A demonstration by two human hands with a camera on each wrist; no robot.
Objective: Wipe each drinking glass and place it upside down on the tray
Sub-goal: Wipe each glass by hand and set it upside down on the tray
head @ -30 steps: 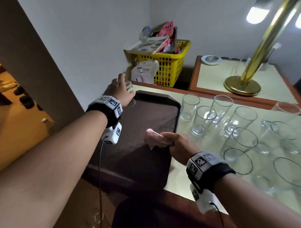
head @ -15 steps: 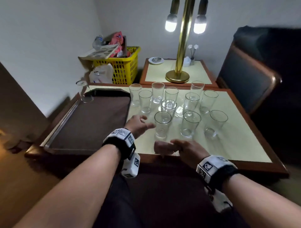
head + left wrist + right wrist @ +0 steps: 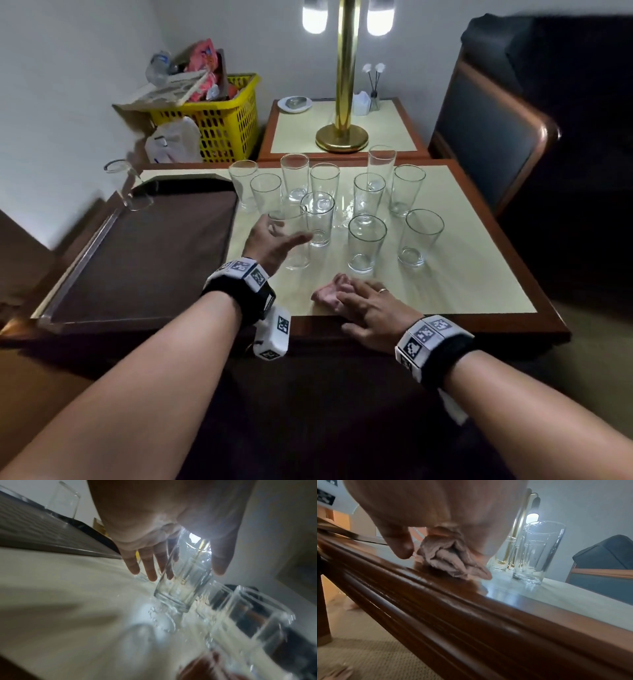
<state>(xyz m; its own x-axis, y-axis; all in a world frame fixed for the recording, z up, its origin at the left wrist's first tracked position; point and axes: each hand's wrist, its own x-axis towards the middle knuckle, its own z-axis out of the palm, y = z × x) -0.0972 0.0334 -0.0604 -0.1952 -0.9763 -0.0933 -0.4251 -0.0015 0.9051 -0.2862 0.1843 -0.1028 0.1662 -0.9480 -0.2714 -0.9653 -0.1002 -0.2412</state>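
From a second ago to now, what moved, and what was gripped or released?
The left hand let go of the upside-down glass at the tray's far corner, swung right, and now opens around the nearest upright glass, not yet gripping. The right hand moved off the tray to the table edge. It still holds the pink cloth.

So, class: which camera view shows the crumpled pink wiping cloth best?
The right wrist view: the crumpled pink wiping cloth fills the near foreground, folds clear, under the right hand. The head view shows a small part; the left wrist view shows none.
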